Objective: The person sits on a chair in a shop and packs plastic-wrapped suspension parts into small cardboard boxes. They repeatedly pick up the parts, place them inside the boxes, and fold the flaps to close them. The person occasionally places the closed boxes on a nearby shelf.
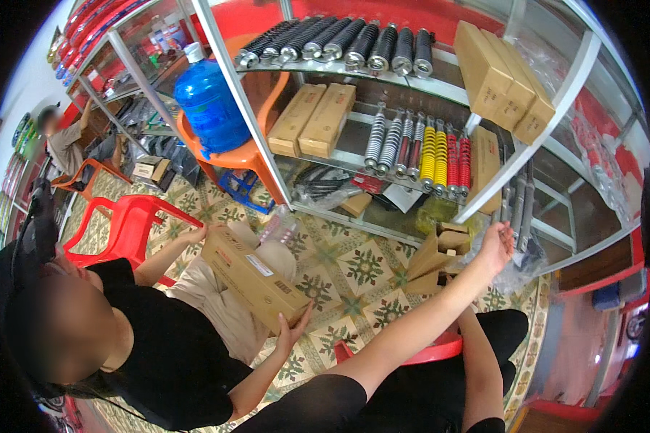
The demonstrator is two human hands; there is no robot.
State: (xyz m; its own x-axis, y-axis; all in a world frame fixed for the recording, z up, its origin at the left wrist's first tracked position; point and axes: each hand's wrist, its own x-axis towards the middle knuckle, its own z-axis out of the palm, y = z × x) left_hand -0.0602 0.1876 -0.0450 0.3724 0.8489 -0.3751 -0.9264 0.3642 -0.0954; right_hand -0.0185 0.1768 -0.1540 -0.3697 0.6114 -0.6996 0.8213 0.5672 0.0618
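My left arm reaches across to the right, and my left hand (pixel 497 247) is raised beside the shelf post with its fingers loosely curled and apart. A clear plastic bag (pixel 521 265) hangs just below and beside it; I see nothing gripped in that hand. My right hand is mostly hidden behind my left forearm, near an opened brown cardboard box (pixel 426 273) low by the shelf, and its fingers cannot be made out. At the left, a seated person in a black top holds a long closed cardboard box (pixel 253 278) in both hands.
A glass-shelved metal rack (pixel 383 229) holds rows of black, silver, yellow and red shock absorbers (pixel 430 155) and long cartons (pixel 495 79). A blue water bottle (pixel 211 101) stands on an orange chair (pixel 256 162). A red chair (pixel 126 224) and another seated person are farther left.
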